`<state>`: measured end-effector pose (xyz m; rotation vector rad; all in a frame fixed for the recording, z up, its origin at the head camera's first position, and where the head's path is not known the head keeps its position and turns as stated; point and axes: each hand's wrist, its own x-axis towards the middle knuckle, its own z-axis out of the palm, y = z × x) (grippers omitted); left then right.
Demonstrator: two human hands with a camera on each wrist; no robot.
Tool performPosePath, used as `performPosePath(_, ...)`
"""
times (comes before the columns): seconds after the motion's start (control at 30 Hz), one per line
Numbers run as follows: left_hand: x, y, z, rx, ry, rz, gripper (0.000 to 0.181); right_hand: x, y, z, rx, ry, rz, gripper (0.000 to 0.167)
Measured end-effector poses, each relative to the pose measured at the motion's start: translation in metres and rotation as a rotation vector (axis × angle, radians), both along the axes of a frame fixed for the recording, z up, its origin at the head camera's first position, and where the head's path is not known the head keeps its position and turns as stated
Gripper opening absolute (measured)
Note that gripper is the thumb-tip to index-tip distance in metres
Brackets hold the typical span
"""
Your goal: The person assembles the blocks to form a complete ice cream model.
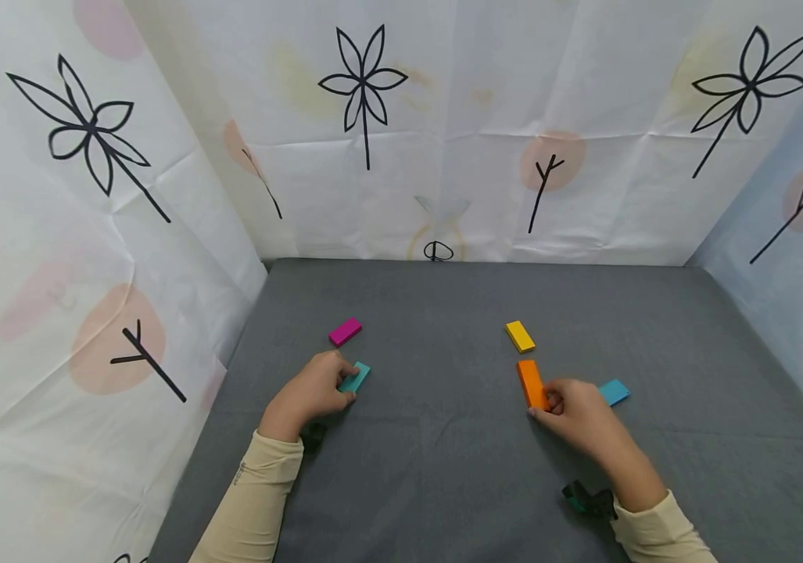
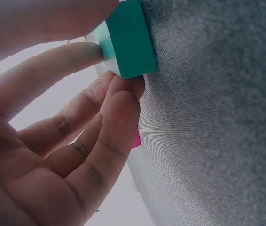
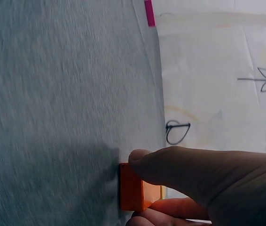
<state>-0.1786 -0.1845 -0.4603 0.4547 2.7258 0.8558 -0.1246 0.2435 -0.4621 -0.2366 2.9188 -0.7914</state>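
Observation:
My left hand [image 1: 311, 391] pinches a teal block [image 1: 356, 378] between thumb and fingers on the left of the grey cloth. The left wrist view shows the teal block's end face [image 2: 134, 42] close to the cloth, with the thumb above it. On the right, my right hand [image 1: 579, 417] grips the near end of an orange block [image 1: 530, 381] with thumb and fingertips. In the right wrist view the orange block [image 3: 131, 188] stands against the cloth, partly covered by the thumb. Its far end points toward a yellow block [image 1: 520, 337], a small gap away.
A magenta block [image 1: 345, 332] lies beyond my left hand. A blue block [image 1: 614, 392] is right of my right hand, partly hidden behind it. Grey cloth [image 1: 436, 352] covers the table between the hands. White printed curtains [image 1: 457, 172] stand at the back and sides.

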Motion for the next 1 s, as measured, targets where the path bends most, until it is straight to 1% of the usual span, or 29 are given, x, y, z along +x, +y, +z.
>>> performPosePath(0.13, 0.000, 0.000, 0.001, 0.003, -0.005, 0.006, 0.040, 0.003, -0.008, 0.000, -0.003, -0.010, 0.017, 0.033)
performPosePath(0.4, 0.001, 0.000, 0.001, 0.004, -0.005, 0.008, 0.040, 0.010, -0.024, -0.002, 0.008, -0.017, 0.024, 0.026)
performPosePath(0.8, 0.001, -0.001, -0.001, 0.002, -0.013, 0.009, 0.040, 0.021, -0.040, -0.001, 0.000, -0.031, 0.024, 0.027)
performPosePath(1.0, 0.002, -0.001, 0.001, 0.006, -0.012, 0.014, 0.040, 0.023, -0.047, -0.002, -0.001, -0.043, 0.009, 0.027)
